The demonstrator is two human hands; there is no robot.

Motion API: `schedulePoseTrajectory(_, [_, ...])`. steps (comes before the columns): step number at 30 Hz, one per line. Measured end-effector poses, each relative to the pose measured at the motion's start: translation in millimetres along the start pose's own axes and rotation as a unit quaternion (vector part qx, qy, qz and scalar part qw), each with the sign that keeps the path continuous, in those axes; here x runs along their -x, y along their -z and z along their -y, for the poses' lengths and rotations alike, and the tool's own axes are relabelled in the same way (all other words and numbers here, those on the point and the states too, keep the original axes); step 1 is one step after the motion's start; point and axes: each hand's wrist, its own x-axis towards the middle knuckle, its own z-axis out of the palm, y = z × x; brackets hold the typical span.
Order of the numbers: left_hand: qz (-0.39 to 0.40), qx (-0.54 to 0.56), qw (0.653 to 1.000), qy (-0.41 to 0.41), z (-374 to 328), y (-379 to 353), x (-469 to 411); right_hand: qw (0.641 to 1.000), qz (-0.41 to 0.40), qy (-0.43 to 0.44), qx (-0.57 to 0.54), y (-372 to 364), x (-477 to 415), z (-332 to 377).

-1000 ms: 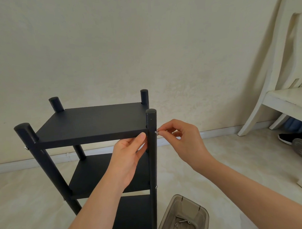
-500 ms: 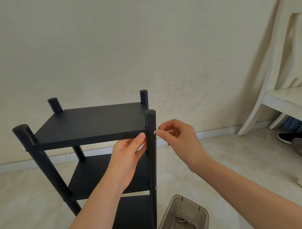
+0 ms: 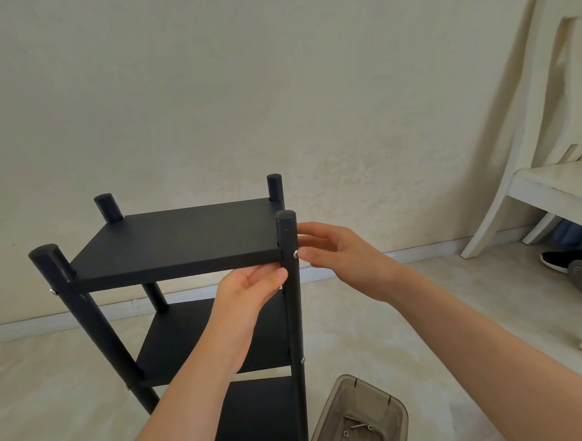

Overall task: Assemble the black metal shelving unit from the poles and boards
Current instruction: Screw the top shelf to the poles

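Note:
The black shelving unit stands upright on the floor with three boards between four poles. My left hand grips the front right corner of the top board from below, thumb by the front right pole. A small silver screw sits in that pole at the top board's height. My right hand is just right of the pole with its fingers spread. Its thumb tip touches the screw head and its index finger lies against the pole higher up. Another screw head shows on the front left pole.
A grey see-through plastic box with a few screws inside sits on the floor by the shelf's front right foot. A white chair stands at the right with a black shoe under it. A plain wall is close behind.
My right hand pinched the screw at the pole a second ago. Now the screw sits deeper in the pole and the fingers have spread. My left hand has stayed under the board.

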Motion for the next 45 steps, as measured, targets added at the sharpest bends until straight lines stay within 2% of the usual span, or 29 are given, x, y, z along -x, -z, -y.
schedulePoseTrajectory(2, [-0.013,-0.088,0.996,-0.026,0.5,0.5,5.3,1.000,0.002,-0.003,0.000,1.3,-0.3,-0.3])
schedulePoseTrajectory(4, [-0.051,-0.225,0.968,-0.101,4.7,-1.0,16.1,1.000,0.003,-0.003,-0.001,2.1,0.9,0.7])
schedulePoseTrajectory(6, [-0.103,-0.332,0.910,-0.228,7.3,-2.8,28.8,1.000,0.004,-0.001,-0.002,2.4,1.5,2.1])
schedulePoseTrajectory(8, [-0.161,-0.365,0.841,-0.366,4.1,-4.6,34.2,1.000,0.005,-0.003,-0.006,2.9,2.1,2.4])
schedulePoseTrajectory(10, [-0.210,-0.379,0.794,-0.428,-5.5,-4.6,29.7,1.000,0.009,-0.005,-0.013,3.8,0.9,1.2])
schedulePoseTrajectory(11, [-0.210,-0.405,0.785,-0.420,-9.8,-3.5,25.4,1.000,0.011,-0.010,-0.018,4.0,0.3,0.6])
schedulePoseTrajectory(15, [-0.121,-0.534,0.777,-0.311,-11.6,-1.0,12.0,0.997,0.010,-0.050,-0.059,6.0,-4.7,-1.1])
schedulePoseTrajectory(20, [-0.115,-0.553,0.762,-0.318,-17.9,5.4,-5.1,0.992,0.021,-0.072,-0.102,8.3,-10.1,-2.3])
schedulePoseTrajectory(28, [-0.067,-0.617,0.709,-0.335,-23.3,9.7,-21.4,0.976,0.016,-0.107,-0.189,9.9,-12.3,-5.1])
schedulePoseTrajectory(35, [-0.075,-0.570,0.746,-0.336,-24.1,5.6,-16.9,0.951,-0.022,-0.140,-0.275,7.8,-13.0,-4.6])
schedulePoseTrajectory(42, [-0.075,-0.558,0.759,-0.327,-25.4,2.4,-14.3,0.874,-0.017,-0.229,-0.428,2.5,-9.0,-9.4])
schedulePoseTrajectory(45, [-0.069,-0.559,0.757,-0.330,-24.3,3.3,-14.6,0.867,-0.011,-0.230,-0.441,2.5,-8.7,-11.9])
